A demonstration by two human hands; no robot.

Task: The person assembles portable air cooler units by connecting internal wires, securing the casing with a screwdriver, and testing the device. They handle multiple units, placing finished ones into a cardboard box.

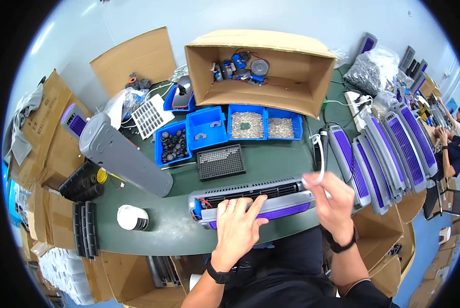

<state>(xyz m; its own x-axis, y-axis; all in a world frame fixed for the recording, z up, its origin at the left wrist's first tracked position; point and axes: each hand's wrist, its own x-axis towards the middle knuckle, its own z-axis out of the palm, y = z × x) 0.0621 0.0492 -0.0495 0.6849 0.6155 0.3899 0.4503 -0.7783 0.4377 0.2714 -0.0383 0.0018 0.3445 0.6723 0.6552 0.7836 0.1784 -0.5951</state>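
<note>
Long fan housing (255,201), grey with purple grille strip and a slotted black vent along its top: lies lengthwise at the lower centre of the frame, on the green table (173,226), close to its near edge.

Your left hand (237,226): laid flat on the housing, palm down, fingers spread over the purple strip and pressing it to the table; not clenched round anything.

Your right hand (335,205): raised over the right end of the housing, blurred, fingers pinched on a white cable (320,164) that loops up from the hand toward a dark handheld tool (323,146) lying just above it.

Finished grey-and-purple units (389,149): a row leaning one against the next, right of centre.

Blue bins (225,128): a cluster in the upper middle. One holds black round parts (172,145), one a few small grey pieces, two are filled with fine metal hardware.

Black tray (221,162): just below the bins, packed with rows of small parts.

Open cardboard box (261,66): upper centre, lying on its side, with small motors and blue parts inside.

Grey tower body (122,154): left of centre, lying diagonally.

White canister (132,217): lower left, on its side.

Flattened and stacked cartons (50,133): along the left edge.

Another person's arm (448,154): far right edge, at a separate bench.
</note>
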